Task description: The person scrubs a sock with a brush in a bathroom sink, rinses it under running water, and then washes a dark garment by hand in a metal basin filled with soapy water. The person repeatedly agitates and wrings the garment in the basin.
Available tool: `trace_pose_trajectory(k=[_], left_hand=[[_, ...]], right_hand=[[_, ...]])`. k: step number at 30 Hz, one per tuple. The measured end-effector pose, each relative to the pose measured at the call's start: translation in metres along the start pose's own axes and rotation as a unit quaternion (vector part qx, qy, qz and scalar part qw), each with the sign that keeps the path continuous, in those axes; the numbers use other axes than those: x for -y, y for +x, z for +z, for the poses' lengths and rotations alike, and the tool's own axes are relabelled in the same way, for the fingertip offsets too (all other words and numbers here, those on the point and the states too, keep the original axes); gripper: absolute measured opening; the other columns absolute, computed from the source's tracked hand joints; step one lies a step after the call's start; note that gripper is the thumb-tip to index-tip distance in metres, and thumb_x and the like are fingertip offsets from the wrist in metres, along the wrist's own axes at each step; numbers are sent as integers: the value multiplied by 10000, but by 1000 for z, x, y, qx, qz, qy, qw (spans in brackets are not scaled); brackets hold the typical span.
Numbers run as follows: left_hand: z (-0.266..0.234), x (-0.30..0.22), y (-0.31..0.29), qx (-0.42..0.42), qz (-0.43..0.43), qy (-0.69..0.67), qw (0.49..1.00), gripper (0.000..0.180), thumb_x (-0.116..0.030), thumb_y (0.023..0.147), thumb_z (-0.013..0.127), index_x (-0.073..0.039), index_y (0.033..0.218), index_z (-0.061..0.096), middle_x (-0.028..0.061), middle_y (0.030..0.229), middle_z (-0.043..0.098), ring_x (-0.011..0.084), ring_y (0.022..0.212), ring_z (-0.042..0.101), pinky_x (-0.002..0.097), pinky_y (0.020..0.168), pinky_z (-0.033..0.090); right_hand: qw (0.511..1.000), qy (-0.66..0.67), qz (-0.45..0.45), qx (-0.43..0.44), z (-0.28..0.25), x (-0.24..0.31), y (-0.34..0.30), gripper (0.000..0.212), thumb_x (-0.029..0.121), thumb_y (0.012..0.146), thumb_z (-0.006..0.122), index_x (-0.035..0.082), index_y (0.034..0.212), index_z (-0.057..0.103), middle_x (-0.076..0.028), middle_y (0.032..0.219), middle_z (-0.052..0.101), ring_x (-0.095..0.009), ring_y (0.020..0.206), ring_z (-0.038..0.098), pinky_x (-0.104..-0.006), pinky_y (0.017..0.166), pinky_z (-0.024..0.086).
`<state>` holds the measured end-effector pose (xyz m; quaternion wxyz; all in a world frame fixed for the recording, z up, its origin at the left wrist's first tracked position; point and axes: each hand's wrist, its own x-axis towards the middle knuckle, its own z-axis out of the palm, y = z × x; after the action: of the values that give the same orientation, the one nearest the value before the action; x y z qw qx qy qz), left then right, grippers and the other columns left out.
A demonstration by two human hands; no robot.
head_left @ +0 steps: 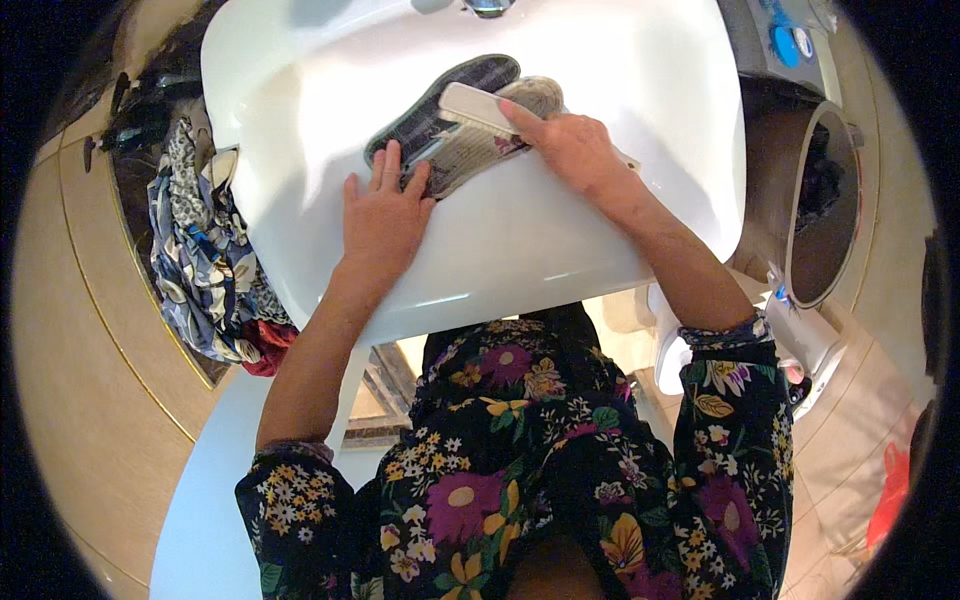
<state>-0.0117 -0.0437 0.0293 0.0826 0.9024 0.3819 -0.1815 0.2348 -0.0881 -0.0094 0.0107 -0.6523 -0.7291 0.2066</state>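
Observation:
Two shoe insoles lie side by side, slanting, in a white washbasin. The dark insole has a greenish edge; the beige insole, nearer to me, carries a worn printed pattern. My right hand grips a white scrubbing brush, thumb along its back, with the bristles down against the beige insole. Part of both insoles is covered by the brush and hand. With fingers spread, my left hand rests at the insoles' lower-left ends, its fingertips touching them.
A chrome tap shows at the basin's far edge. Heaped patterned cloth hangs to the left. On the right stands a brown bin with a dark liner, below a blue round lid. A red bag lies at lower right.

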Motion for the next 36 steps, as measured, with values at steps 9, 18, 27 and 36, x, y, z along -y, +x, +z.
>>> trace_pose_trajectory(k=[9, 18, 27, 36], left_hand=[[3, 0, 3, -7, 8, 10, 1000, 426, -334, 855, 501, -139, 1233, 483, 173, 1363, 352, 284, 1247, 364, 545, 949, 278], [4, 0, 2, -19, 8, 2, 1000, 394, -293, 844, 520, -115, 1195, 502, 149, 1349, 379, 267, 1242, 377, 548, 948, 292], [-3, 0, 2, -20, -5, -31, 999, 393, -319, 859, 483, -104, 1186, 521, 122, 1355, 385, 237, 1253, 353, 543, 972, 240], [2, -1, 2, -45, -3, -34, 998, 379, -295, 840, 522, -107, 1169, 535, 137, 1330, 407, 252, 1236, 376, 534, 953, 274]], right_hand=[[999, 13, -39, 16, 11, 57, 11, 546, 104, 857, 480, 249, 1351, 300, -138, 785, 614, -276, 661, 621, -395, 543, 515], [992, -120, 42, -4, -20, -25, -5, 601, 142, 831, 543, 265, 1358, 281, -100, 707, 577, -219, 605, 606, -336, 487, 496], [995, -92, 41, 15, -21, -53, 1, 560, 169, 867, 501, 272, 1362, 262, -92, 713, 584, -237, 528, 572, -349, 504, 506], [995, -88, -35, 11, 13, 11, 2, 550, 162, 893, 457, 244, 1379, 214, -102, 704, 574, -220, 568, 598, -365, 484, 514]])
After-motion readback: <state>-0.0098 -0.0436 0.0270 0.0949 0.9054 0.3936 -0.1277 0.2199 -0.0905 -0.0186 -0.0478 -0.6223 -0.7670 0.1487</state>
